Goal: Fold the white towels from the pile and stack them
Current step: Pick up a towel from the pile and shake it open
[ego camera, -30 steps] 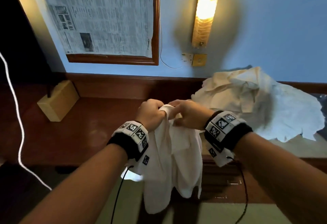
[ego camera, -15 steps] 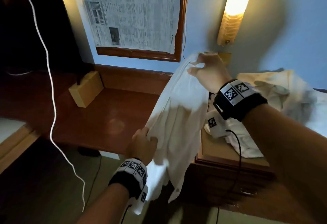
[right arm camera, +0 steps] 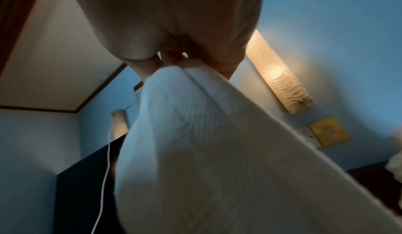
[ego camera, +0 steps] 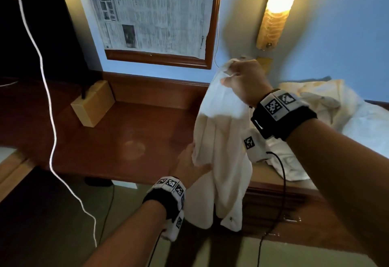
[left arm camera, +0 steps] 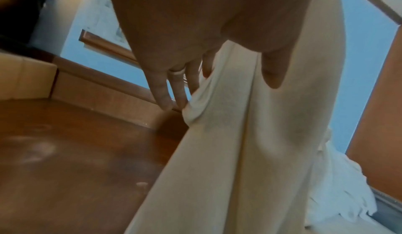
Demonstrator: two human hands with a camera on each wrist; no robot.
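Observation:
A white towel (ego camera: 221,140) hangs lengthwise in front of me above the desk edge. My right hand (ego camera: 244,79) is raised and grips its top corner in curled fingers, seen close in the right wrist view where the right hand (right arm camera: 185,55) bunches the towel (right arm camera: 206,151). My left hand (ego camera: 193,163) is lower, at the towel's left edge about halfway down. In the left wrist view the towel (left arm camera: 239,151) runs between its thumb and nearly straight fingers (left arm camera: 174,91). The pile of crumpled white towels (ego camera: 336,115) lies to the right, behind my right wrist.
A dark wooden desk (ego camera: 126,136) spreads left of the towel, with a pale wooden block (ego camera: 92,106) at its back. The pile sits on a lower cabinet top (ego camera: 265,182). A white cable (ego camera: 50,119) hangs at left. A framed newspaper (ego camera: 151,14) and lit wall lamp (ego camera: 275,9) are behind.
Both hands were together at the towel's top a second ago. The right hand has lifted that corner up and right; the left hand has slid down the towel's edge.

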